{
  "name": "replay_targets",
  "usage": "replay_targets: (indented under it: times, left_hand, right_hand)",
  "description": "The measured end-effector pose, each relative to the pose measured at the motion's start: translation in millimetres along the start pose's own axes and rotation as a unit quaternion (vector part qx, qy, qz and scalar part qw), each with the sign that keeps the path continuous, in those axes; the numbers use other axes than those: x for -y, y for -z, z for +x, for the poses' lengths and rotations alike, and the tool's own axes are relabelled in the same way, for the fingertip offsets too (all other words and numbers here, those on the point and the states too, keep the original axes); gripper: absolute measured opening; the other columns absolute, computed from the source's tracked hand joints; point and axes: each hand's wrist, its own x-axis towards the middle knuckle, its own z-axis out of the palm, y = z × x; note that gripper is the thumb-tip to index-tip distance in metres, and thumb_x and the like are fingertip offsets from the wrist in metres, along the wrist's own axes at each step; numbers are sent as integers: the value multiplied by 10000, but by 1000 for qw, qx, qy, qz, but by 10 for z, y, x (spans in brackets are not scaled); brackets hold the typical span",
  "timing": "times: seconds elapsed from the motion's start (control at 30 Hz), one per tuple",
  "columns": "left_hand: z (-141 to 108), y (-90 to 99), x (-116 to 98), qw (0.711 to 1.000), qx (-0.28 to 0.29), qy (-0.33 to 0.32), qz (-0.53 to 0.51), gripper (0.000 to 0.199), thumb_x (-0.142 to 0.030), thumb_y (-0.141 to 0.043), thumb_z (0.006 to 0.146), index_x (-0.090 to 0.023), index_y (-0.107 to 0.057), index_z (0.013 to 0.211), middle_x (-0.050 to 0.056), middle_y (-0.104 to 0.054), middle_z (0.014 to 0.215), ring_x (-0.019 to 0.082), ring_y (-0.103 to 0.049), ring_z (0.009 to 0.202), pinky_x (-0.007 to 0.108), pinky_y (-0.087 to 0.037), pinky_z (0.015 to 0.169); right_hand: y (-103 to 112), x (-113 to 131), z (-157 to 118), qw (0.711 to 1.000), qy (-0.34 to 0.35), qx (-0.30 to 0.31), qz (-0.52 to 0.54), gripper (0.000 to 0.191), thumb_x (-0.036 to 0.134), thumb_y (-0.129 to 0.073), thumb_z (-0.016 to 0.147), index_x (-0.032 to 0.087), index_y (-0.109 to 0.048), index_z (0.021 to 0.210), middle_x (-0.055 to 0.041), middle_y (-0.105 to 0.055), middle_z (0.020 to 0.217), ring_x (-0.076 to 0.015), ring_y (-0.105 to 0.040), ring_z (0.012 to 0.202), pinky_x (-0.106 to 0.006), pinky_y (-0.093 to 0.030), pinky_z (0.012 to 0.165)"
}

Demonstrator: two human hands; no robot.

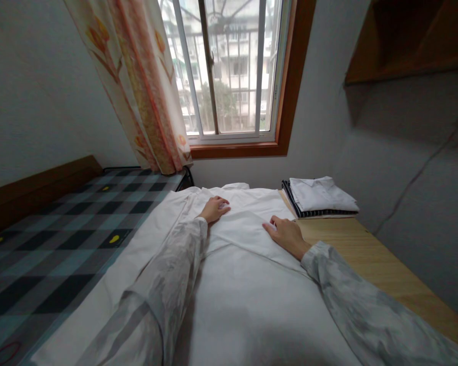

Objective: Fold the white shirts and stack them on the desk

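Note:
A large white garment [252, 284] lies spread over the table, with creases across its middle and its left part hanging toward the bed. My left hand [215, 209] rests on its far part, left of centre, with a bit of white cloth pinched between thumb and fingers. Nearer the right edge of the cloth, my right hand [287, 236] has its fingers bent around another small fold. Both hands are apart, palms down, in grey patterned sleeves.
Folded clothes [320, 195], white over black striped, sit at the far right of the wooden table [370, 259]. A checked bed [72, 239] is on the left. Behind are a patterned curtain [141, 86] and a window [232, 76]. A brown shelf [412, 71] hangs at upper right.

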Motion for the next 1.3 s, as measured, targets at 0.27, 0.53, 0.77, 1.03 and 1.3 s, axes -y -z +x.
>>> replay_targets:
  times: [0.27,0.53,0.77,1.03,1.3]
  left_hand:
    - [4,38,-129,997,-50,42,50,198,-289,-636,979,-182,-802,973,156,-750,1168,354,-625,1194,480,-503,1106]
    - [-132,-86,-362,988,-50,91,111,621,-482,-561,1050,-79,-584,1523,240,-518,1671,348,-502,1534,452,-367,1291]
    - [-290,-164,-377,987,64,101,106,965,-757,-372,1053,-56,-330,1714,263,-268,1806,380,-268,1692,523,-228,1358]
    - [-317,36,-92,975,70,181,113,904,-750,-330,1045,-129,-411,1697,233,-310,1800,403,-276,1684,590,-179,1355]
    - [-472,272,175,942,23,285,174,850,-657,-394,1041,-99,-435,1681,265,-352,1775,420,-321,1658,588,-193,1349]
  right_hand:
    - [-7,-143,-98,999,31,-17,-33,362,519,-523,1121,217,-713,1183,-105,-810,958,-287,-769,926,-345,-465,804]
    - [45,-254,-190,987,129,-100,-4,429,401,-611,1046,124,-633,1373,-218,-710,1374,-358,-630,1310,-478,-456,1165]
    - [-12,-2,-195,956,288,5,59,753,553,-540,1082,173,-398,1716,-163,-296,1821,-321,-248,1698,-541,-242,1371]
    - [-191,-237,-270,962,259,69,53,783,637,-413,1124,213,-307,1774,-125,-275,1825,-288,-242,1704,-524,-226,1384]
    - [-141,-436,-403,967,243,68,27,789,653,-370,1131,200,-308,1773,-109,-254,1831,-297,-244,1703,-525,-253,1377]
